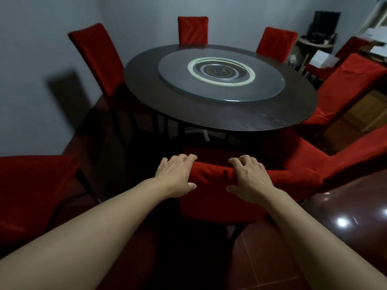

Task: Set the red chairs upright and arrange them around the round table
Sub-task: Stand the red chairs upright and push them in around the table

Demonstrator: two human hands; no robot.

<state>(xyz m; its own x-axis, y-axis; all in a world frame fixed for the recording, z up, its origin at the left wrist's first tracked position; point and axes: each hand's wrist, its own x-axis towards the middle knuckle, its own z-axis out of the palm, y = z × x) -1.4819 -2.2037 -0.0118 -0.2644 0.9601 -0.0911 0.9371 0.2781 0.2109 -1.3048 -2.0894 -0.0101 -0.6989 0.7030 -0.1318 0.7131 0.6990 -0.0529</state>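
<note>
left hand (176, 176) + right hand (250, 180) both gripping near chair (213, 178) top rail, fingers curling over | chair sitting upright at round table (209, 114) 6 o'clock | seat probably tucking under, too dark

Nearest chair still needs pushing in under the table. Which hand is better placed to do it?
Neither alone, probably. The left hand and right hand both grip the top edge of the chair back, spaced about evenly. The chair faces the round table, so a two-handed push looks straightest.

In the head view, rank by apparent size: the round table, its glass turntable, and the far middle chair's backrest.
1. Round table
2. Glass turntable
3. Far middle chair's backrest, though distance from the camera shrinks it.
</note>
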